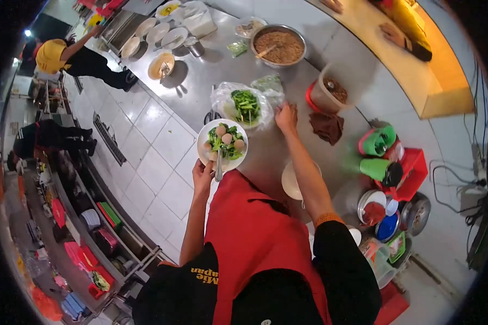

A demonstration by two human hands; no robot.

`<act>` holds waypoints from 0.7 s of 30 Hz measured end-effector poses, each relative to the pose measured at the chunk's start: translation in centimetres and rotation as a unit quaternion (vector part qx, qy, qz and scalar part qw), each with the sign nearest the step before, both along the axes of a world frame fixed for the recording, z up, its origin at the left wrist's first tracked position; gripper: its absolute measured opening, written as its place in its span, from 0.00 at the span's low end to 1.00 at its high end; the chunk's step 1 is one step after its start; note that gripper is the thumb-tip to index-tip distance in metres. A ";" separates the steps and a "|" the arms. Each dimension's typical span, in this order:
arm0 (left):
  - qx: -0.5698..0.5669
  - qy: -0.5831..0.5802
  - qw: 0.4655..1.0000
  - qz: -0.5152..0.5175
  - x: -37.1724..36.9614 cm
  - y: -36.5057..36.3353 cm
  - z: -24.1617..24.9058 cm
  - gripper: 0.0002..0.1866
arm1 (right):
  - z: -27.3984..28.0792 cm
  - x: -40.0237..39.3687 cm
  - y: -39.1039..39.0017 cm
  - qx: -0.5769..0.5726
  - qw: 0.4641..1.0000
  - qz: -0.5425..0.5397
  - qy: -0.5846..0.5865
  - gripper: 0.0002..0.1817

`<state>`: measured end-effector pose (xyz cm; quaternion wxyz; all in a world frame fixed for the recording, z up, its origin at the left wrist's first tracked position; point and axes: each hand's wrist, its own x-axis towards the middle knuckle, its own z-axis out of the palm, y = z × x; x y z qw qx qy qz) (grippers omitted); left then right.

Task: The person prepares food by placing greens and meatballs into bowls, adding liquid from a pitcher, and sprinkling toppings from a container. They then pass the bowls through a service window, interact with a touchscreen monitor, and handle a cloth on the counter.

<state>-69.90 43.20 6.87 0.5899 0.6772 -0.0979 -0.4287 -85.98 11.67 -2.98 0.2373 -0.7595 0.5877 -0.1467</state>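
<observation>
My left hand (pixel 203 174) grips the rim of a white bowl (pixel 201 134), holding it over the table's near edge. Leafy greens (pixel 218 142) and several round meatballs (pixel 227 138) fill the bowl, and a metal spoon (pixel 218 169) leans out toward me. My right hand (pixel 286 116) reaches forward over the steel table with its fingers curled in; whatever they hold, if anything, is hidden. Just beyond it lies a clear plastic bag (pixel 269 84) with green contents. Left of that hand, an open plastic bag (pixel 220 99) holds cut greens (pixel 245 105).
A metal bowl of brown minced topping (pixel 281 45) stands at the back. Beside my right arm are a pale bowl (pixel 291 181), a brown cloth (pixel 326 128) and a plastic tub (pixel 331 89). Stacked bowls (pixel 157 33) occupy the far left. Two other people (pixel 51 57) work across the aisle.
</observation>
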 end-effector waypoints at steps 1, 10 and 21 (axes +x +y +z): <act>0.009 0.020 1.000 0.015 1.0 0.3 -0.4 0.19 | 1.1 0.6 0.1 0.041 0.999 -0.010 0.006 0.19; 0.024 0.030 0.999 0.016 6.1 -0.6 -1.5 0.13 | 0.6 3.2 -3.4 -0.074 0.984 0.074 0.141 0.14; -0.017 0.036 0.999 -0.019 7.7 -5.1 -2.0 0.14 | 3.3 1.0 -4.5 0.301 0.936 0.142 -0.116 0.14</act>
